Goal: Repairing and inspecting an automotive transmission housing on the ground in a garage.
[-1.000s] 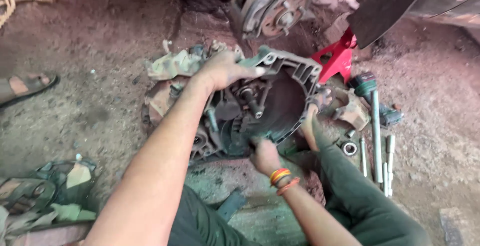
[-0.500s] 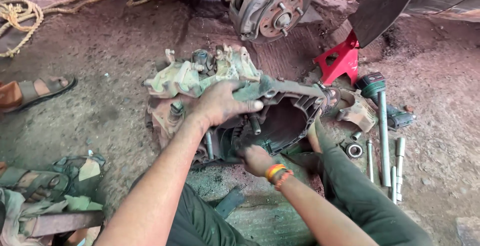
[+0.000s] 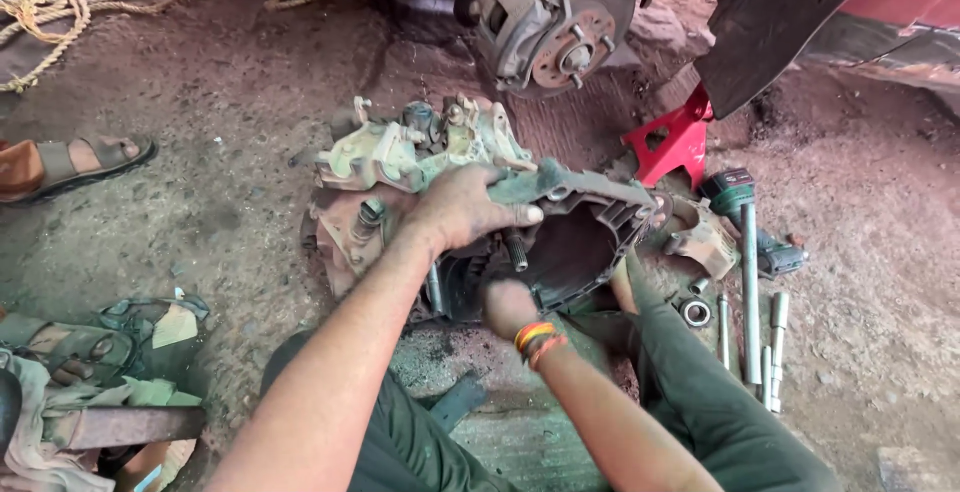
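Observation:
A greasy grey-green gearbox housing (image 3: 400, 162) lies on the dirt ground in front of me. Its round bell opening (image 3: 580, 252) faces right, with a splined shaft (image 3: 515, 249) showing inside. My left hand (image 3: 465, 210) grips the upper rim of the bell housing. My right hand (image 3: 508, 305), with orange bands on the wrist, is closed low against the front rim of the opening; what its fingers hold is hidden. My legs in dark green trousers sit below the housing.
A brake disc and hub (image 3: 565, 27) of a raised red car hangs behind, beside a red jack stand (image 3: 670, 142). Long sockets and extension bars (image 3: 750, 282) lie at right. Another person's sandalled foot (image 3: 70, 162) is at left, rags (image 3: 90, 352) at lower left, rope (image 3: 45, 12) at upper left.
My left hand has slid along the top rim toward the bell opening. My right hand stayed low at the front rim. The view has shifted, showing more of the car.

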